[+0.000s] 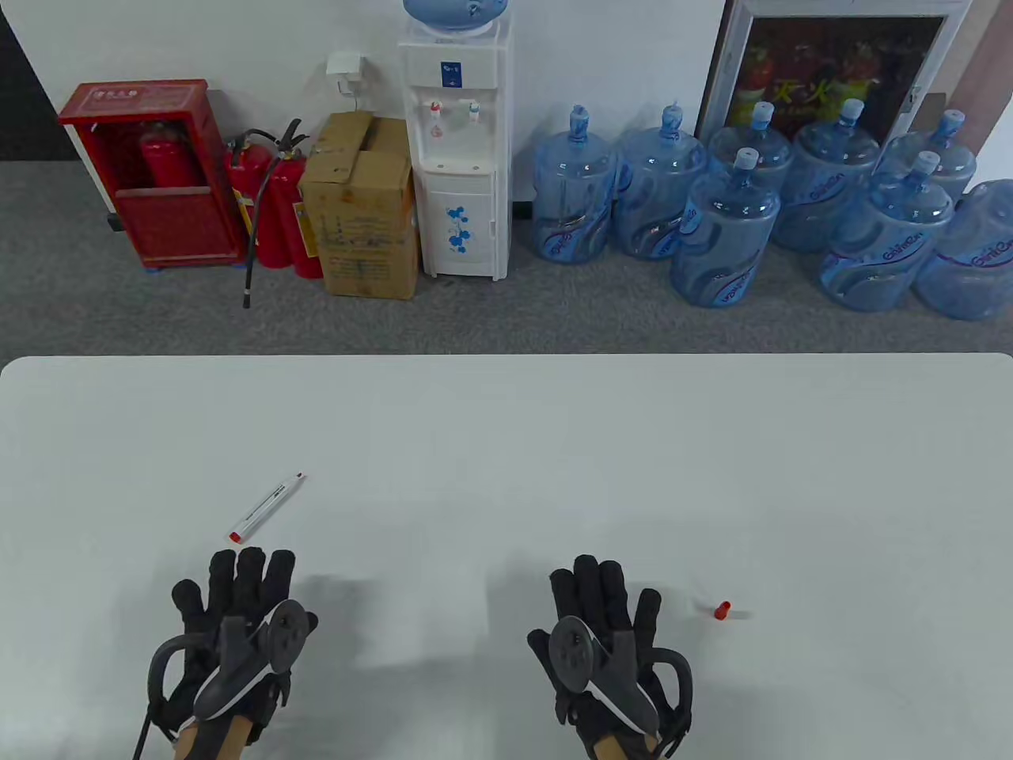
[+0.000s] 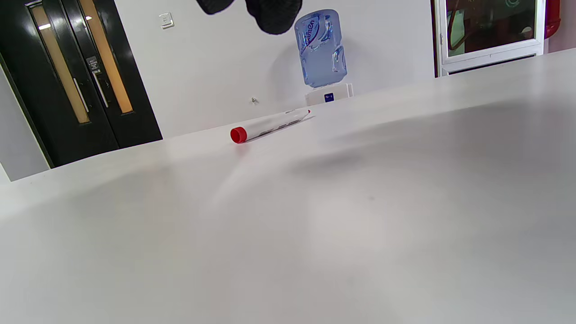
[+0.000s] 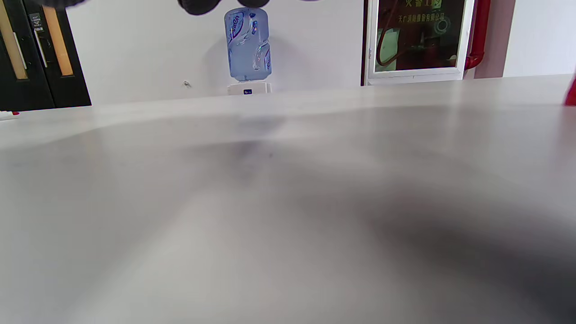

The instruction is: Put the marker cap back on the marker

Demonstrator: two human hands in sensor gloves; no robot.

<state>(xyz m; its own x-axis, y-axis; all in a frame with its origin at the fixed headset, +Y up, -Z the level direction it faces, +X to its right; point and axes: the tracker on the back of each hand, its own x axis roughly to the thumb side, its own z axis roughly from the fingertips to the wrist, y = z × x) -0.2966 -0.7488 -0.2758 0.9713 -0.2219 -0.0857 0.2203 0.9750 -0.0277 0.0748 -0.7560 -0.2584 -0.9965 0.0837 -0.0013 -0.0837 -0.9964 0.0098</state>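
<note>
In the table view we see the marker (image 1: 267, 507) lying slantwise at lower left on the white table (image 1: 506, 443), just above the left hand (image 1: 234, 625); the red cap (image 1: 721, 610) lies lower right, beside the right hand (image 1: 608, 645); both hands lie flat, fingers spread, holding nothing; water bottles (image 1: 728, 229) and a dispenser (image 1: 457, 142) line the top. In the left wrist view the marker (image 2: 269, 125) lies upper centre, with nothing between it and us. In the right wrist view a red sliver (image 3: 571, 94), perhaps the cap, shows at the right edge.
</note>
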